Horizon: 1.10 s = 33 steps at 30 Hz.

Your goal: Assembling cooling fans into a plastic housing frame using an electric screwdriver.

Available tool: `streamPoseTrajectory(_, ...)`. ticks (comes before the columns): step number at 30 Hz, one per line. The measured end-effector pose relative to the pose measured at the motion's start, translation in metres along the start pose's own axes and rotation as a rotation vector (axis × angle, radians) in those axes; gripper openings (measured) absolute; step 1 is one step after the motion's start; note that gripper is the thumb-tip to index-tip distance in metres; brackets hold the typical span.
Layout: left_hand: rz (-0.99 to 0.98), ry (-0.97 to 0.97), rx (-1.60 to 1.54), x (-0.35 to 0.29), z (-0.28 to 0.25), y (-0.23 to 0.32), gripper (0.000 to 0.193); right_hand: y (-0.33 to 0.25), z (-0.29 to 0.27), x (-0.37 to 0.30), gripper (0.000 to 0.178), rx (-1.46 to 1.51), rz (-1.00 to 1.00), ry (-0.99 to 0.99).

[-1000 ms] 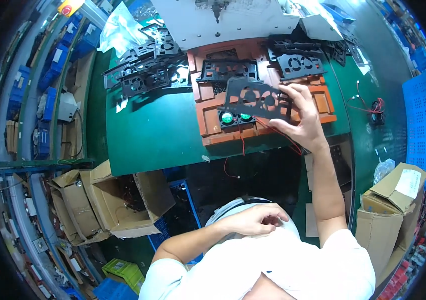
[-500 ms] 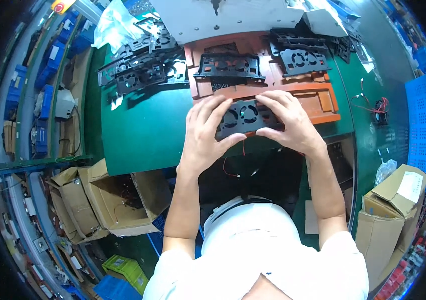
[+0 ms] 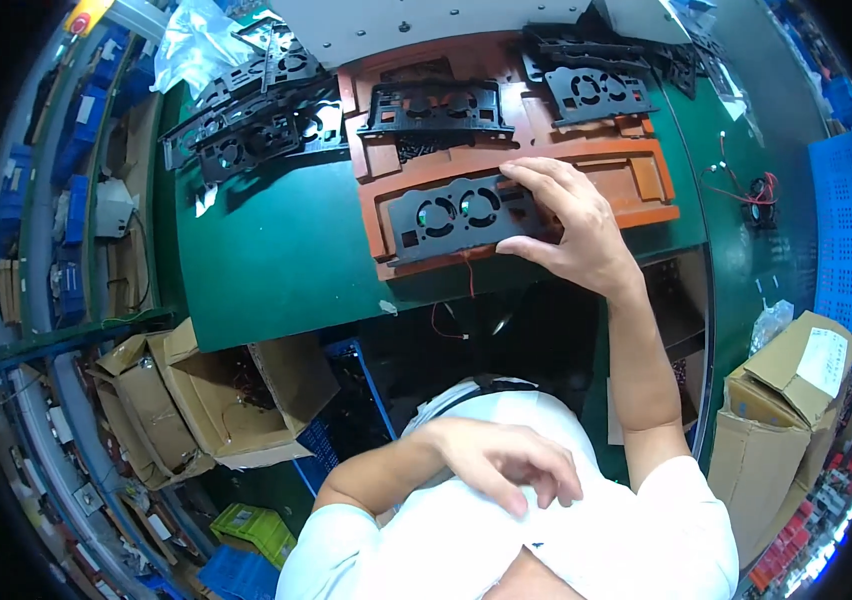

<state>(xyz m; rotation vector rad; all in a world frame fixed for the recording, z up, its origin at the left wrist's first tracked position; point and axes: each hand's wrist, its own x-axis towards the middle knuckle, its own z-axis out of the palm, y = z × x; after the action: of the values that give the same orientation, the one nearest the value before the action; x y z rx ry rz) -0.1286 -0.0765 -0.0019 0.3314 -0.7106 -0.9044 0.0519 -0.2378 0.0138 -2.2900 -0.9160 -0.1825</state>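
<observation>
A black plastic fan panel (image 3: 433, 249) with two round fan openings lies at the front of the orange fixture (image 3: 378, 230). My right hand (image 3: 581, 225) grips its right end, fingertips at the far edge and thumb at the near edge. A thin red wire (image 3: 471, 280) hangs below the panel, over the table's front edge. My left hand (image 3: 511, 460) is away from the table, in front of my chest. Its fingers are loosely bent and apart, with nothing in them. Farther back on the fixture rest another black panel (image 3: 436, 108) and, to its right, a similar one (image 3: 601, 97).
Stacked black panels (image 3: 256, 130) lie at the table's back left beside a plastic bag (image 3: 196, 50). A white machine housing (image 3: 426, 20) borders the back. On the right lies a small fan (image 3: 761, 205) with red wires. Cardboard boxes (image 3: 236, 400) stand below left, another (image 3: 786, 400) at right.
My left hand has let go of the fan panel and drawn back toward my chest. My right hand stays at the panel's right end. The view has shifted slightly.
</observation>
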Motion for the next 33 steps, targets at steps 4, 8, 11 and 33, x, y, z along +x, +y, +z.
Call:
streamPoseTrajectory(4, -0.156, 0.047, 0.372, -0.005, 0.003, -0.006, 0.054, -0.001, -0.001, -0.001, 0.077, 0.076, 0.028, 0.022)
streamPoseTrajectory(8, 0.085, 0.503, 1.092, 0.000, 0.004, 0.066, 0.035, 0.003, 0.002, -0.001, 0.076, 0.096, 0.037, 0.029)
streamPoseTrajectory(11, 0.180, 0.864, 1.718, 0.000, -0.003, 0.113, 0.033, 0.004, 0.000, 0.001, 0.075, 0.205, 0.036, 0.044)
streamPoseTrajectory(33, 0.495, 0.940, 2.003, 0.010, -0.014, 0.130, 0.040, -0.002, -0.006, 0.006, 0.070, 0.477, 0.137, 0.097)
